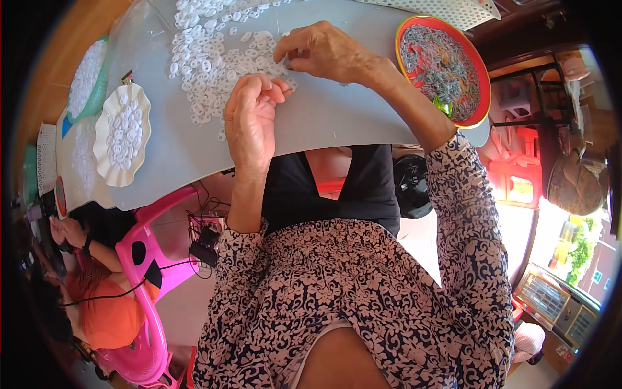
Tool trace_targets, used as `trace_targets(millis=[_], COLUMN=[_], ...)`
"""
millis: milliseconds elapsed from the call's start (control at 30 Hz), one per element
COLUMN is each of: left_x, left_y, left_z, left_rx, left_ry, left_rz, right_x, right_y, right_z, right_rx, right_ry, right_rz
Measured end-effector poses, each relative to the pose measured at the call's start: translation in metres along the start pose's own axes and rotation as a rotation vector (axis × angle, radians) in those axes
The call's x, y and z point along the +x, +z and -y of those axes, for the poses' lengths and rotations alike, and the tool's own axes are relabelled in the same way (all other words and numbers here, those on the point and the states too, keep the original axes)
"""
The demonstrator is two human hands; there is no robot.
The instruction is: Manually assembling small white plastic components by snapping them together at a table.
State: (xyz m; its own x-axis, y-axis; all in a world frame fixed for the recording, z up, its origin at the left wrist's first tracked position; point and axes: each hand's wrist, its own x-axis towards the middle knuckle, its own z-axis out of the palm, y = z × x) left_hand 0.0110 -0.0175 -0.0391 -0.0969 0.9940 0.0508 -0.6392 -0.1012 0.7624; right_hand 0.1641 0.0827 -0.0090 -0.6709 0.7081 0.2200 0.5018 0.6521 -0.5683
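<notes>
Many small white oval plastic pieces with holes [217,81] lie spread across the grey table [337,117]. At their near right edge my left hand [251,117] is raised, palm turned inward and fingers curled together; anything in them is too small or hidden to make out. My right hand [327,53] reaches in from the right just beyond it, thumb and fingers pinched close to the pile. A tiny dark spot shows at those fingertips, but its kind cannot be told. The two hands are close together but apart.
On the right stands a red round tray [481,84] of thin grey metal-looking bits. A scalloped cream dish [103,155] and a green basket [97,107] hold white pieces at left. A perforated white container [453,11] stands behind. Another person [113,311] sits lower left on a pink chair [152,324].
</notes>
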Motion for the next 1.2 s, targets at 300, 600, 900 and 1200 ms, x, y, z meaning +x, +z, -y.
trace_targets(millis=[300, 600, 900, 1200], left_x=[0.0, -0.002, -0.003, -0.01], left_y=[-0.003, 0.001, 0.005, 0.013], left_z=[0.0, 0.002, 0.001, 0.001], left_rx=[0.073, 0.157, 0.191, 0.603], left_ry=[0.003, 0.07, 0.138, 0.162], left_rz=[0.013, 0.072, 0.107, 0.059], right_x=[-0.005, -0.005, -0.007, -0.043], right_y=[0.0, 0.0, -0.005, -0.014], right_z=[0.0, 0.014, 0.018, 0.029], right_rx=[0.025, -0.211, -0.181, 0.615], right_ry=[-0.101, 0.033, 0.078, 0.408], right_rz=[0.029, 0.121, 0.14, -0.091])
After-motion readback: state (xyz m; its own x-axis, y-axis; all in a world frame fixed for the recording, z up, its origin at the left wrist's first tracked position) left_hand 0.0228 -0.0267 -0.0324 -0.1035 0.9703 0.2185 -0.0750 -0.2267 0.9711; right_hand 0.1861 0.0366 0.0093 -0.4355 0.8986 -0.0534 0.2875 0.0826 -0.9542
